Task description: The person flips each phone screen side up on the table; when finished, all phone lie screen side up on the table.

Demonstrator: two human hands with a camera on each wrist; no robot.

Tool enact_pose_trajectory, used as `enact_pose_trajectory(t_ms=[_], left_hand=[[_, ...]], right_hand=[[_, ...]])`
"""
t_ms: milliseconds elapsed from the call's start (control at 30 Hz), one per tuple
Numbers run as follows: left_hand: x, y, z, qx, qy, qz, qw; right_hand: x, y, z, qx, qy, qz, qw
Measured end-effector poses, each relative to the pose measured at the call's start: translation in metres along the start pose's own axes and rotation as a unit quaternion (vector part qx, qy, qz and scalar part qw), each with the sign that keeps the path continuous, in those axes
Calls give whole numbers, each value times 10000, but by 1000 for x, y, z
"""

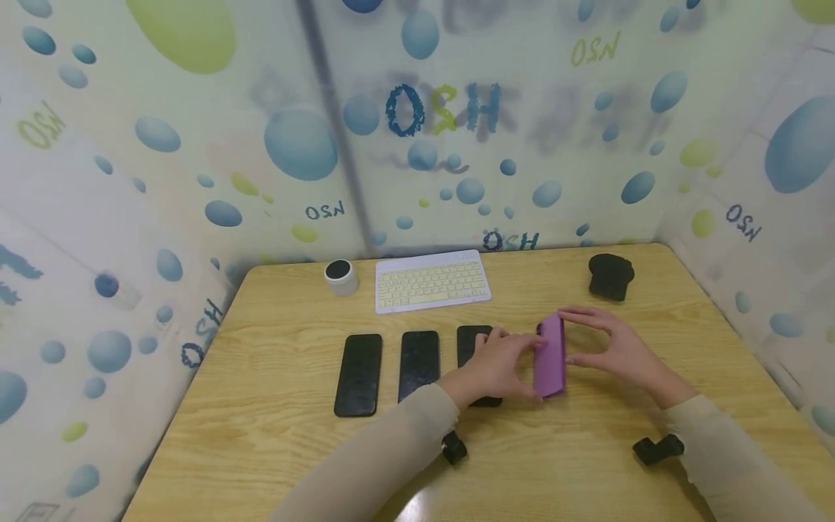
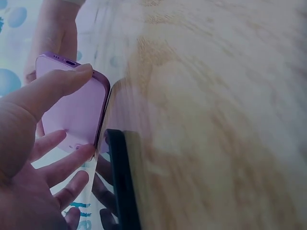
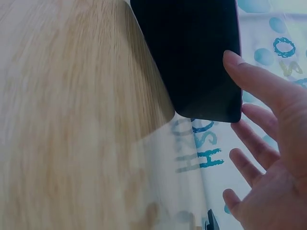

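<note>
A purple smartphone [image 1: 550,357] stands tilted on its long edge on the table, purple back toward my left hand. My left hand [image 1: 497,366] holds it with the thumb at one short end and fingers near the camera end, as the left wrist view shows. From the other side my right hand [image 1: 613,346] holds the phone, thumb on the dark screen [image 3: 192,57] and a finger at the top corner. Partly under my left hand lies a black smartphone [image 1: 471,341]; two more, a middle phone [image 1: 419,362] and a left phone [image 1: 358,375], lie flat in a row.
Behind the phones are a white keyboard [image 1: 433,281] and a small white jar-like object [image 1: 341,278] with a black top. A black toast-shaped object [image 1: 609,276] sits at the back right. Patterned walls border the wooden table [image 1: 274,449].
</note>
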State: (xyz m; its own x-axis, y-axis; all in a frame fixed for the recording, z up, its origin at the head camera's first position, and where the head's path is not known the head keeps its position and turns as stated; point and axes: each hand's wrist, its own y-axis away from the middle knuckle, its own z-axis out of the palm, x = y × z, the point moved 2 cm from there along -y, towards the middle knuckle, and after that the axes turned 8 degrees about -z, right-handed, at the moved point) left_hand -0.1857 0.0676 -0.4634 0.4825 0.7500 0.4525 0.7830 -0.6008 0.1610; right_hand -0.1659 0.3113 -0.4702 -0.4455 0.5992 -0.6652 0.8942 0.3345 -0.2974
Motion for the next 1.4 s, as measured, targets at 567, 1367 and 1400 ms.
enact_pose_trajectory(t_ms=[567, 1367, 1400], left_hand=[[2, 1, -20, 90, 476, 308, 9984], [-22, 12, -35, -68, 621, 17, 9980], [-23, 12, -35, -28, 605, -13, 9982]], right_hand=[[-14, -10, 9, 107, -107, -404, 9991], [-1, -23, 26, -533, -323, 244, 9978], [-1, -23, 26, -618, -286, 286, 9973]])
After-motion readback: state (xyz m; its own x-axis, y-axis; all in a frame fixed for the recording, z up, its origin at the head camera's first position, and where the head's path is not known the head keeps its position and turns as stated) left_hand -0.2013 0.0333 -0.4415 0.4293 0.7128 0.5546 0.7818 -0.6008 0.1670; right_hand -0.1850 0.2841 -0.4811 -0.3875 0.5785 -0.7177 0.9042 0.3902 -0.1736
